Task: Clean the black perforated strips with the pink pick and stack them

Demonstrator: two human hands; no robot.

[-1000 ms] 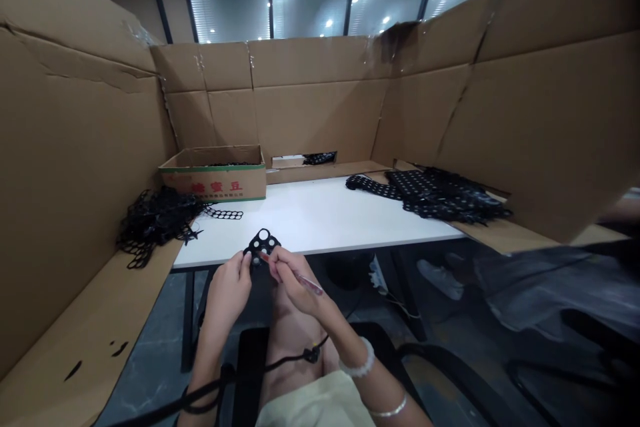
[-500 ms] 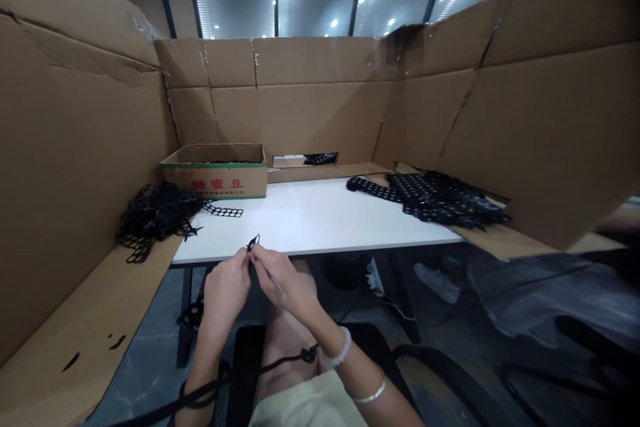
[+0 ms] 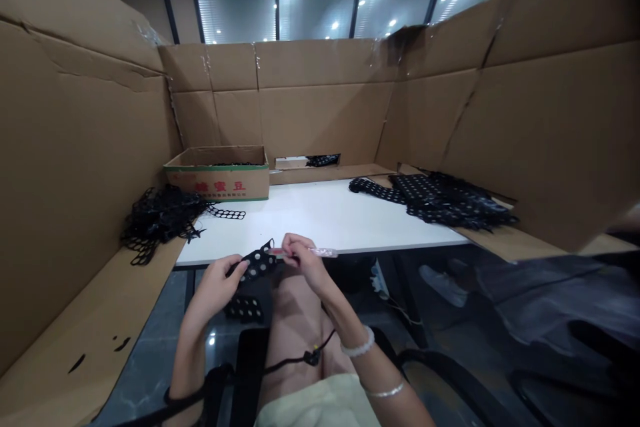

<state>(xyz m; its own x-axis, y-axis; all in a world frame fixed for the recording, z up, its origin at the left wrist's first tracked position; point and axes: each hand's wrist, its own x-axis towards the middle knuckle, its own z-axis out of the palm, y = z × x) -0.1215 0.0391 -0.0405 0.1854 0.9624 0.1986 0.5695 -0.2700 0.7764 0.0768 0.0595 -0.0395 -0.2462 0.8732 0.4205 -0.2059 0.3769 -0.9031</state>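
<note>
My left hand [image 3: 217, 288] pinches a black strip with pale round dots [image 3: 260, 269], held just off the table's front edge above my lap. The lower part of this strip hangs down below the hand. My right hand [image 3: 306, 263] is closed around a slim pen-like tool with a clear pinkish handle [image 3: 327, 253]. The tool's tip points left, at the strip's upper right end; whether they touch I cannot tell. At that end a thin black loop stands up.
On the white table [image 3: 300, 217] stands a cardboard box [image 3: 220, 183] with black material inside. Left lies a tangled heap of black mesh strips [image 3: 163, 217]; right, a pile of dotted black sheets [image 3: 445, 200]. Cardboard walls [image 3: 320, 113] surround the table. Another person's shoe [image 3: 445, 285] shows lower right.
My hands have moved apart, the right one to the right with the tool turned nearly level. The dotted strip now shows spread out from my left hand, where it was mostly hidden.
</note>
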